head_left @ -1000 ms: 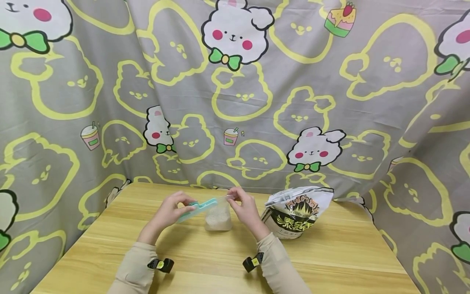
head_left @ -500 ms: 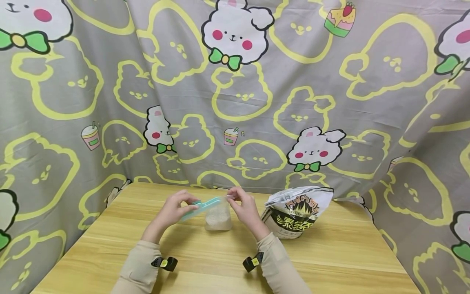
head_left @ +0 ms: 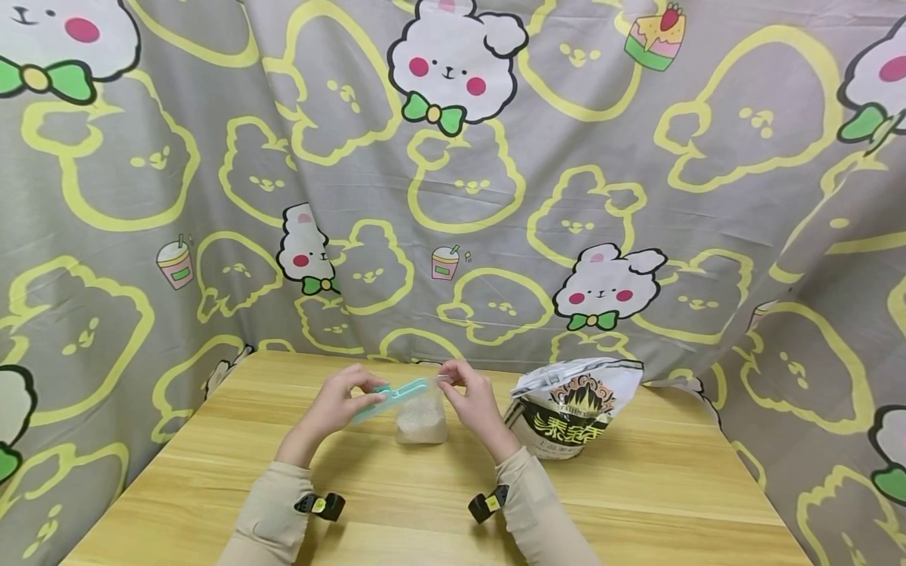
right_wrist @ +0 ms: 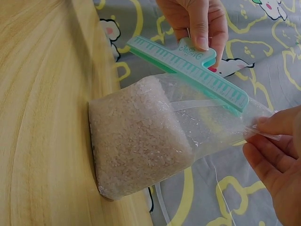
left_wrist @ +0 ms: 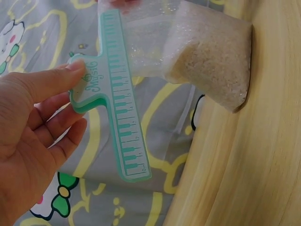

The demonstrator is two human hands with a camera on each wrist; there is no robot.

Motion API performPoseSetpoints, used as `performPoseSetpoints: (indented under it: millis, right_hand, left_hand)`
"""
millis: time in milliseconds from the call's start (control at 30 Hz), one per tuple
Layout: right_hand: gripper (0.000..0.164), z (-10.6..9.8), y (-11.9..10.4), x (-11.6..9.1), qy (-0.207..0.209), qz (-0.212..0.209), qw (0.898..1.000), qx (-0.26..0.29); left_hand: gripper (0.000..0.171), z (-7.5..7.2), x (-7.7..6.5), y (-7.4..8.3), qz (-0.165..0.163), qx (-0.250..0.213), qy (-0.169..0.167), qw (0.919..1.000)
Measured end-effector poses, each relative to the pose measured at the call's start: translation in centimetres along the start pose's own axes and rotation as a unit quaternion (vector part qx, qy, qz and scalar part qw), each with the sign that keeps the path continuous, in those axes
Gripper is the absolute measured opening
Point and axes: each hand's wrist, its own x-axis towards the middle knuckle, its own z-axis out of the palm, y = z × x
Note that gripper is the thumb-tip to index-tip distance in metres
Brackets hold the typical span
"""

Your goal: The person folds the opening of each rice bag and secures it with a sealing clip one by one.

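In the head view a clear plastic bag of rice (head_left: 421, 427) stands on the table between both hands. My left hand (head_left: 341, 405) pinches a mint-green clip (left_wrist: 123, 108) by its handle, thumb on one side and fingers behind. Piano keys and ruler marks are printed along its long bar. In the right wrist view the clip (right_wrist: 188, 70) lies across the upper part of the bag (right_wrist: 136, 136); whether its bar grips the plastic I cannot tell. My right hand (head_left: 470, 399) pinches the gathered top corner of the bag between thumb and fingers.
A larger white and black printed bag (head_left: 573, 413), its top folded over, stands just right of my right forearm. The wooden table (head_left: 396, 511) ends at a patterned grey curtain (head_left: 488, 299) behind and at the sides.
With the clip in it, my left hand has shifted slightly right, bringing the bar nearer the bag's top and my right hand. The right hand and the rice bag stay in place.
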Motion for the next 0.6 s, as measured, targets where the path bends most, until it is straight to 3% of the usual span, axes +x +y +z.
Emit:
performPoseSetpoints:
  millis: [267,600]
  right_hand:
    - [0.015,0.0,0.09,0.04,-0.001,-0.008,1.0,-0.002]
    - [0.015,-0.09,-0.08,0.04,-0.002,-0.006,1.0,-0.003]
  left_hand:
    - [0.016,-0.09,0.02,0.1,0.029,-0.007,0.01,0.9995]
    - [0.015,-0.25,0.14,0.39,0.026,0.001,0.004,0.9997]
